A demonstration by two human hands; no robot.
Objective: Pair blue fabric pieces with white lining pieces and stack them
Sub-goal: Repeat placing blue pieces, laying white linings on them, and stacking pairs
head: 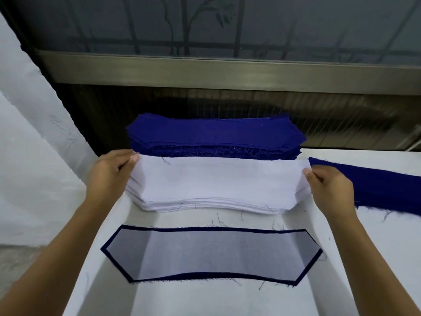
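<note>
Pair nearest us; left hand, right hand fingers pinching top lining ends; we judge it light, limp; hold both ends

You can read no text, label, brand or number here, neither on the white lining stack nor on the blue fabric stack.
</note>
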